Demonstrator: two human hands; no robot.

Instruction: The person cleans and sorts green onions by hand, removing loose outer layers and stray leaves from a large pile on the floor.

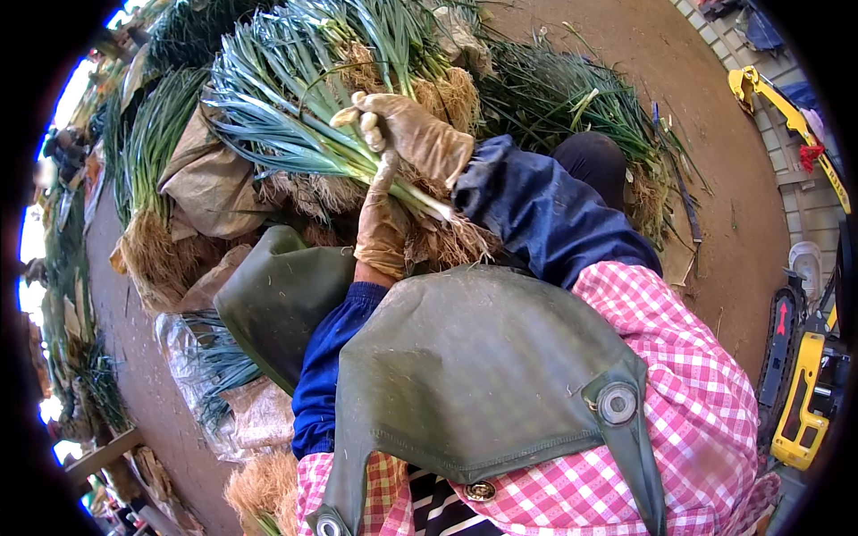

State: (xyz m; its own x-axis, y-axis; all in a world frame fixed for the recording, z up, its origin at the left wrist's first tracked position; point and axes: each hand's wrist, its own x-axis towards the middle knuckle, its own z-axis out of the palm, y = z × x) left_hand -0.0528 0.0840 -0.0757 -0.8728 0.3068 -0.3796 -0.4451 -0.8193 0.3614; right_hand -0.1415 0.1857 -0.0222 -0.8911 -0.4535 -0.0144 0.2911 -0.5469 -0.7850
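My left hand [383, 231], in a tan work glove, is closed around a bunch of green onions [348, 157] near the white stalks. Their leaves fan out to the upper left, and their tan roots [462, 241] hang to the right, above my apron. My right hand [419, 134], in a similar soiled glove, is over the bunch with its fingers bent. The glove hides whether any stalk is between those fingers. Just beyond it stand more rooted onion bundles [446, 97].
A brown sack [214, 174] and an onion bundle [151, 201] are at left. Loose green leaves [556, 94] lie in a heap at upper right. My green rubber apron [482, 355] covers my lap. A yellow toy-like excavator [801, 402] stands at the right edge by the brown floor [737, 254].
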